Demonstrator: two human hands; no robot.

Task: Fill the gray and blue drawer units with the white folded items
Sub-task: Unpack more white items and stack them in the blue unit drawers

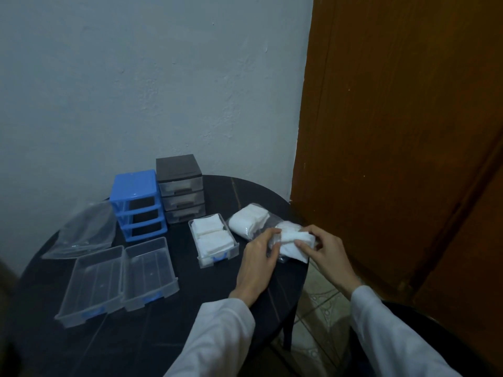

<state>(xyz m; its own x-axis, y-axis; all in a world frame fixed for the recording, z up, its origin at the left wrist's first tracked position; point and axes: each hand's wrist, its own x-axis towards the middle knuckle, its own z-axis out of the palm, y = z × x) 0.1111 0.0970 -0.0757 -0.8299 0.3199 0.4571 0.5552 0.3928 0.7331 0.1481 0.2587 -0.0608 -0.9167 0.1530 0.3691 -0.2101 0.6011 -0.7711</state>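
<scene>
On a round black table [168, 336] stand a blue drawer unit [137, 202] with its three slots bare and a gray drawer unit [180, 187] with three clear drawers pushed in. A clear drawer [215, 242] in front of the gray unit holds white folded items. Two more clear drawers [94, 285] [149, 270] lie bare at the left. A clear bag of white folded items [249, 220] lies at the table's right edge. My left hand [258, 261] and my right hand [325, 250] both grip a white folded item [295, 244] at the bag's mouth.
A flat clear plastic bag [81, 231] lies at the table's back left. A blue-gray wall stands behind the table and a brown wooden door [402, 131] to the right. Tiled floor [318, 303] shows past the table's right edge, near a dark chair [424, 330].
</scene>
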